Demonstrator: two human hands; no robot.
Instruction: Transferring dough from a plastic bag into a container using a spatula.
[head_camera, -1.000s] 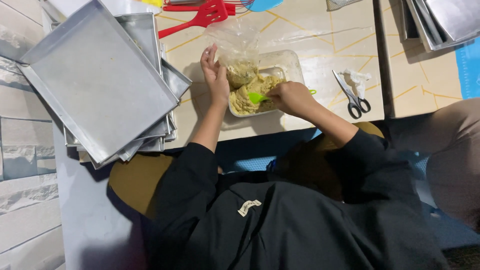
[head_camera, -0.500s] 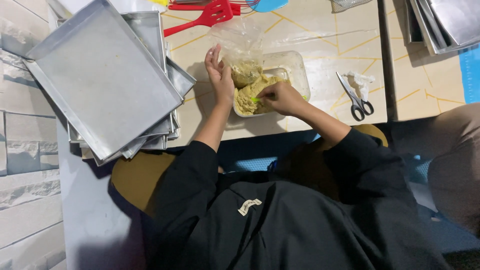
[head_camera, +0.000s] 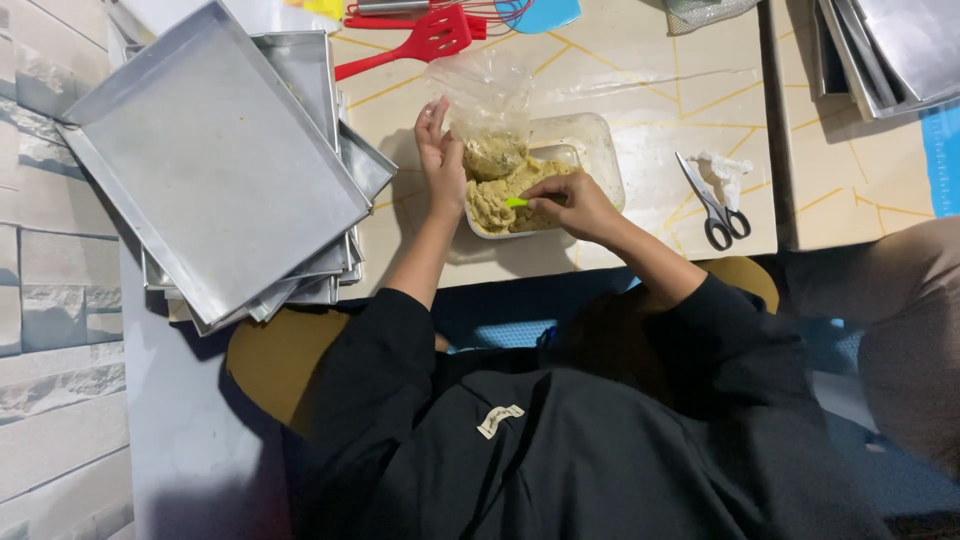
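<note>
Left hand (head_camera: 441, 160) open, flat against clear plastic bag (head_camera: 487, 110); right hand (head_camera: 577, 205) closed on green utensil (head_camera: 517, 202) in dough container (head_camera: 590, 150); scissors (head_camera: 712, 205) right on desk (head_camera: 640, 70)

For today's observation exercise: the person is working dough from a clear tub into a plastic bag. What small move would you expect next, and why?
Probably lifting a scoop into the plastic bag. The right hand has a green tool in the dough inside the tub, while the left hand steadies the bag, already holding some dough.
</note>
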